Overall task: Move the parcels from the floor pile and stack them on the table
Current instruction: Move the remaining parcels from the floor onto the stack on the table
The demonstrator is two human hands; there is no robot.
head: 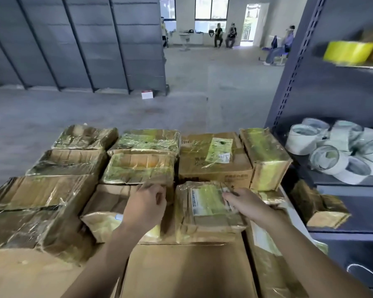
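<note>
A labelled parcel [205, 211] is seen lying flat on top of the stack, near the front and right of middle, with a large plain box [181, 272] just before it. It is held at its right side by the right hand [244, 203], whose fingers and thumb are curled onto its top by the label. The left hand [145, 204] is kept just beside the parcel's left edge, over a brown parcel [108, 203]; its fingers are curled, but whether anything is gripped cannot be told.

More film-wrapped parcels [138, 166] are packed in rows behind and to the left, touching one another. A strip of the tabletop [294, 214] is shown at the right edge of the stack. A shelf [353, 229] is placed to the right, on which tape rolls [332, 151] and one more wrapped box [319, 205] are kept. The grey floor [181, 97] is seen beyond, with seated people [224, 35] far at the back.
</note>
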